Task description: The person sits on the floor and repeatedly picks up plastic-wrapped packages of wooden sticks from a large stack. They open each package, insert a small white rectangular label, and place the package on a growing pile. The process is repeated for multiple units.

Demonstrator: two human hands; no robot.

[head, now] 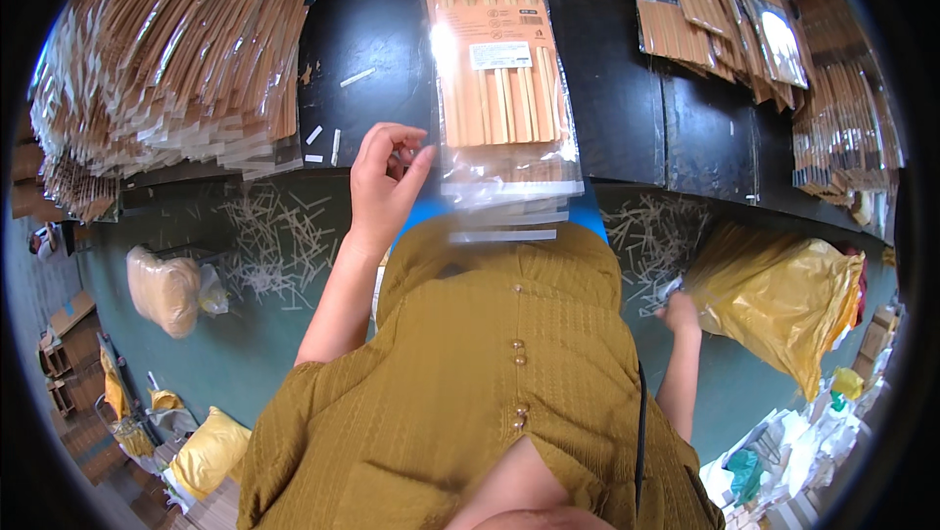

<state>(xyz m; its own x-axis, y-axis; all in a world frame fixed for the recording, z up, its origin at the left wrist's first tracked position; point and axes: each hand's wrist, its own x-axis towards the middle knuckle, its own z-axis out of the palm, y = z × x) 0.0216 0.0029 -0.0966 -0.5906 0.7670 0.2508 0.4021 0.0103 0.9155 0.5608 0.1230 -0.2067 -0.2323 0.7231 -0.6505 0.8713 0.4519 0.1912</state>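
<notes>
A clear plastic packet of wooden chopsticks (499,89), backed with orange-brown card and topped by a blue header, lies on the black table in front of me. More plastic packet ends show under its near edge, over my lap. Just left of the packet is my left hand (389,174), its fingers loosely curled with nothing visible between them. My right hand (679,312) hangs low at my right side, beside a yellow woven sack (786,302). A whitish strip or scrap (668,287) shows at its fingers; whether it is gripped is unclear.
A large pile of similar packets (183,60) fills the table's left side; further packets (683,16) lie at the right. White strips litter the green floor (279,243) on both sides. A plastic-wrapped bundle (165,291) is on the floor at left.
</notes>
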